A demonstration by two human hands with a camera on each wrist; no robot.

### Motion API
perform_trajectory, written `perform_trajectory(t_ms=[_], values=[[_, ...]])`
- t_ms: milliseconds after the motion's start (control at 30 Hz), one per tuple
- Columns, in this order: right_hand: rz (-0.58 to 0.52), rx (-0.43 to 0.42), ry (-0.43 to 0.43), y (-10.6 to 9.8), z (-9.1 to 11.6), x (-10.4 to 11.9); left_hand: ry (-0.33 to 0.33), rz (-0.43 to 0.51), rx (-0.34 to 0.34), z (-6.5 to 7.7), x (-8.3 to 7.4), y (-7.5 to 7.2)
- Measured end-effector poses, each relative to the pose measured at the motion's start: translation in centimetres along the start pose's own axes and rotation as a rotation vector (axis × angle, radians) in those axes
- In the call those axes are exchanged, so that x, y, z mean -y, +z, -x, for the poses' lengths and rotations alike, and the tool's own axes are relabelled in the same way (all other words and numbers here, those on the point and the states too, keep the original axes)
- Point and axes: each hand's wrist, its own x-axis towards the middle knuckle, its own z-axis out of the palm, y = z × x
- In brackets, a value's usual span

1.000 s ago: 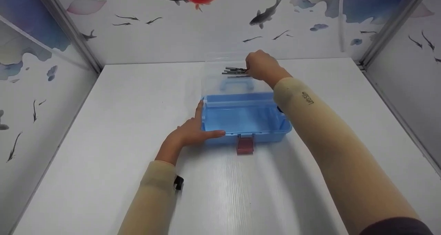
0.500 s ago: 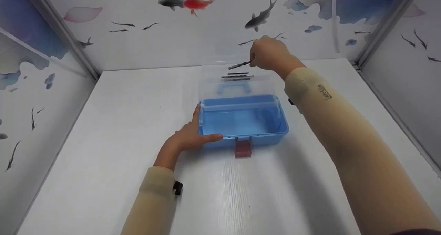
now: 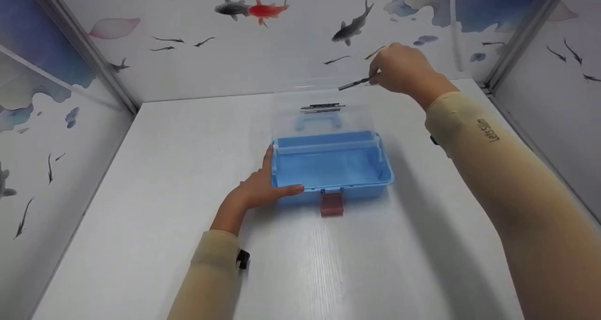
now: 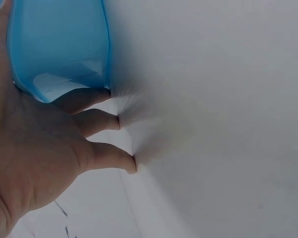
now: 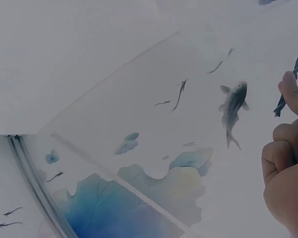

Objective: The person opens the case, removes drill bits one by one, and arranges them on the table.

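A blue plastic toolbox [image 3: 333, 165] stands with its transparent lid [image 3: 286, 118] folded back and a red latch [image 3: 332, 203] in front. My left hand [image 3: 256, 188] rests against the box's left end, thumb along the front rim and index finger along the side. Other fingertips touch the table in the left wrist view. Up behind the box, my right hand [image 3: 401, 69] pinches a dark drill bit [image 3: 354, 83], whose twisted flutes show in the right wrist view. Several more bits [image 3: 324, 107] lie at the lid; whether on it or behind it, I cannot tell.
The white table [image 3: 178, 184] meets a back wall [image 3: 188, 71] printed with fish and plants. Side panels with metal corner posts [image 3: 89, 43] flank it. A blue carry handle [image 3: 318, 121] shows through the lid.
My right hand has moved up and to the right from the group of bits, with one drill bit lifted clear. The left hand stays at the box.
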Motion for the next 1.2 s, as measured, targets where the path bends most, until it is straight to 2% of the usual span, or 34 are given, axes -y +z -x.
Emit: perform_trajectory(t_ms=[200,400,800,1200], values=[[-0.013,-0.036,0.022,-0.4,1.7,-2.6,-0.016,-0.013,-0.014,0.1,-0.1,-0.2],[-0.058,-0.012,0.073,0.0,3.2,-5.7,-0.02,-0.018,-0.016,-0.1,0.1,-0.1],[-0.084,0.088,0.14,3.4,5.2,-10.4,-0.045,-0.024,-0.006,0.2,0.1,-0.2],[-0.131,0.169,0.183,7.2,6.8,-12.9,-0.03,0.018,-0.012,0.1,-0.1,0.3]])
